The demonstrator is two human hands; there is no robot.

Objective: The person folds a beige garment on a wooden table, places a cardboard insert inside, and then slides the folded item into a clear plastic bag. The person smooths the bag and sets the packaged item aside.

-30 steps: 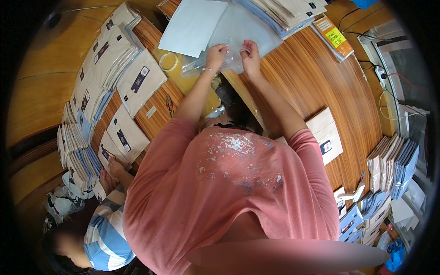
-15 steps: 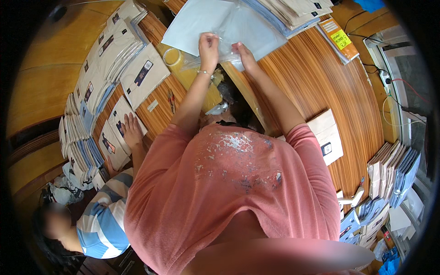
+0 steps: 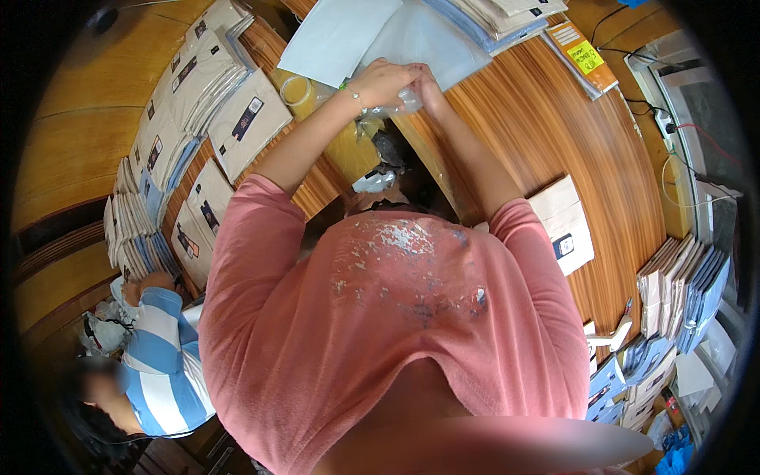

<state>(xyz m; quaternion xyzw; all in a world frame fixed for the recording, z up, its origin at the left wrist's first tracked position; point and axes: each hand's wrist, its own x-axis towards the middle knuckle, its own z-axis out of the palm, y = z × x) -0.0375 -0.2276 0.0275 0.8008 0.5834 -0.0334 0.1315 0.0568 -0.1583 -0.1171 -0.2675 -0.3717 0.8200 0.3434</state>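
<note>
My left hand (image 3: 381, 84) reaches across to my right hand (image 3: 429, 91), and the two meet above an open drawer. Both are closed, their fingers bunched around crumpled clear plastic film (image 3: 409, 100); part of it is hidden beneath the fingers. Just beyond them lie translucent plastic bags (image 3: 431, 46), spread over the far table edge. White sheets (image 3: 336, 38) overlap them on the left. A clear ring like a tape roll (image 3: 296, 91) rests left of my left wrist, which wears a bracelet.
Packed beige garments (image 3: 253, 119) are piled along the left, with more stacks (image 3: 673, 289) at right. A folded beige garment (image 3: 560, 222) lies near my right elbow. The drawer (image 3: 384, 150) holds plastic scraps. An orange booklet (image 3: 584, 59) lies far right. A co-worker (image 3: 170, 348) sits at left.
My hands have come together, the left moving right over the plastic film and bunching it. The co-worker's hand has drawn back from the packed garments at left.
</note>
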